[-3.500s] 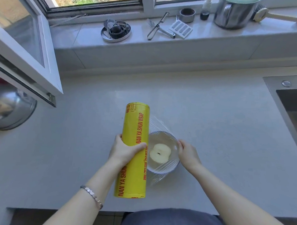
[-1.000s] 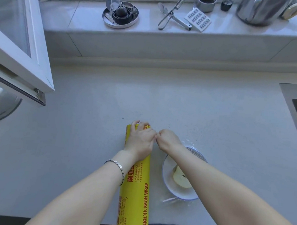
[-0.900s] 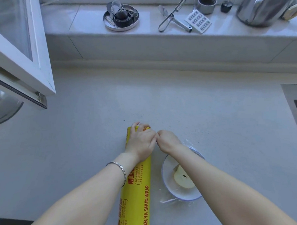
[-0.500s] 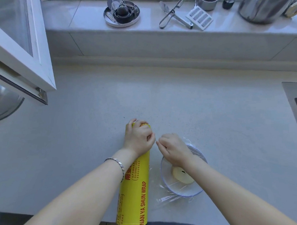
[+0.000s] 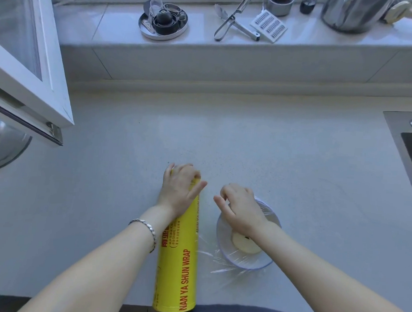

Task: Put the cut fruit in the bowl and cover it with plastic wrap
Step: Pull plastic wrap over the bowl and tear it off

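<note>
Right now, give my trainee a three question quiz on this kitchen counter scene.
1. True or false: the left hand rests on the far end of the yellow wrap roll.
2. What lies in the bowl? A: a piece of cut fruit; B: a spoon; C: nothing.
3. Fill in: the right hand is over the bowl's far ____.

Key: 1 true; 2 A; 3 rim.
</note>
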A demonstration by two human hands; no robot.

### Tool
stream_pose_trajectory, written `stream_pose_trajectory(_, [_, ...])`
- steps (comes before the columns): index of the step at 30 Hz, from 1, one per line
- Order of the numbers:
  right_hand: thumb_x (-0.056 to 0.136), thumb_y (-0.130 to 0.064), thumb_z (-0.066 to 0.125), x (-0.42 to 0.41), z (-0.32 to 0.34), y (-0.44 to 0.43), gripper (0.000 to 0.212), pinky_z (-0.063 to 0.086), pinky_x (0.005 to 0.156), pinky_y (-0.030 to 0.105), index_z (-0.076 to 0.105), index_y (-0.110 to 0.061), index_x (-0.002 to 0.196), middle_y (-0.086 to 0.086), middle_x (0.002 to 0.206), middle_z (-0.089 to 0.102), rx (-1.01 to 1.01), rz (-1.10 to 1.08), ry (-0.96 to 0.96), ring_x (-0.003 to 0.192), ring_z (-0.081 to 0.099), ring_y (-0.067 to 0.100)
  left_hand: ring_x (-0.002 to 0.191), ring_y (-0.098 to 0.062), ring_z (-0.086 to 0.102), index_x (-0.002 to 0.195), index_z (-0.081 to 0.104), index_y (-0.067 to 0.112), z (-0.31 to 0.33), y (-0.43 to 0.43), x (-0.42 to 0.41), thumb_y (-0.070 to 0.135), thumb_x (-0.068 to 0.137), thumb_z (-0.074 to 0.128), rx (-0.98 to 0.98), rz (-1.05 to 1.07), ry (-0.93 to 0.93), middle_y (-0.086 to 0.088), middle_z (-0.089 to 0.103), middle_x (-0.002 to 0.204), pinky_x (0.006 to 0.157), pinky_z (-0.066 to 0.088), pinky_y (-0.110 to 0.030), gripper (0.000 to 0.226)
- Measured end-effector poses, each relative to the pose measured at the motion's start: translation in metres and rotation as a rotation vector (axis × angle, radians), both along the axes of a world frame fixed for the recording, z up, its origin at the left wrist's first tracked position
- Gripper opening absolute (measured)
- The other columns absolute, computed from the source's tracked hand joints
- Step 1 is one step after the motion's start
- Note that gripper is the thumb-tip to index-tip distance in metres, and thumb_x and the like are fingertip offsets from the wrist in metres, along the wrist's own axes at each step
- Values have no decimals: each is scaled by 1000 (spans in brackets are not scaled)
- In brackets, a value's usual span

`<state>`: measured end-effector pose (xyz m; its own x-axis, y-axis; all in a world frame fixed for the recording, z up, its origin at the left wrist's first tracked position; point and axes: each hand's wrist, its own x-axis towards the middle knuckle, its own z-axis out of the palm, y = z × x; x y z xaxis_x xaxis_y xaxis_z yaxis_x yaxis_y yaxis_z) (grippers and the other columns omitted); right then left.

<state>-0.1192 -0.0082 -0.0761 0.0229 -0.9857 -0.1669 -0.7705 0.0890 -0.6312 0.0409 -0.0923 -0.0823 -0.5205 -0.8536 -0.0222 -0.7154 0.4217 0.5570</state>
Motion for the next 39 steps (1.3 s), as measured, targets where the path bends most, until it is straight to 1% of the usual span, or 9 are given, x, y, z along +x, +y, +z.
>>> stream_pose_trajectory(7, [84,-50,48,4,13,-12,49,23,101,34,48,-22,124,4,117,49,230,27,37,116,43,19,135,-35,21,141,13,12,16,37,-1,56,64,72,319,602,-134,-16,17,146,106,30,-48,106])
stream_pose_trajectory(11, [84,-52,50,19,12,-15,41,24,101,36,64,-19,103,7,115,50,263,99,81,116,43,22,128,-40,37,142,4,16,20,30,4,48,57,82,600,764,-51,-21,25,143,103,37,-47,120])
stream_pose_trajectory(17, [90,-44,42,30,14,-16,40,29,100,40,66,-12,90,9,110,59,337,187,97,107,52,25,97,-28,63,120,33,24,12,44,13,44,57,83,799,852,303,-10,59,120,88,53,-44,83])
stream_pose_trajectory(21, [88,-30,42,34,15,-14,32,32,97,38,60,-12,68,11,111,63,304,143,46,114,52,25,106,-29,59,123,37,25,12,46,9,59,44,74,758,848,252,-10,55,124,92,51,-48,93])
stream_pose_trajectory(26, [72,-30,44,39,13,-19,36,32,60,32,30,-16,42,11,65,54,307,35,14,83,59,35,114,-32,54,135,28,17,9,52,1,51,66,72,670,787,200,-14,51,130,95,46,-42,89])
stream_pose_trajectory(29, [70,-32,40,39,9,-22,35,26,55,30,26,-17,43,13,66,61,277,14,67,73,56,36,112,-32,55,134,31,15,7,50,3,45,71,71,645,796,210,-13,52,128,93,46,-41,81])
stream_pose_trajectory(33, [82,-19,47,36,7,-20,34,33,66,31,36,-18,49,15,97,68,234,60,135,89,61,36,107,-28,57,131,36,16,7,50,8,40,77,69,650,779,250,-9,57,124,83,44,-32,68])
stream_pose_trajectory(35, [81,-22,49,34,9,-19,14,37,79,33,57,-13,73,11,106,63,239,57,143,97,59,34,109,-29,57,133,34,16,5,50,9,41,76,69,658,775,257,-10,56,126,85,46,-34,71])
stream_pose_trajectory(39, [85,-18,46,28,15,-8,29,31,99,34,55,-11,112,8,120,57,249,94,108,110,54,28,112,-30,56,136,30,16,4,50,9,42,76,69,659,766,256,-11,54,129,90,46,-37,76])
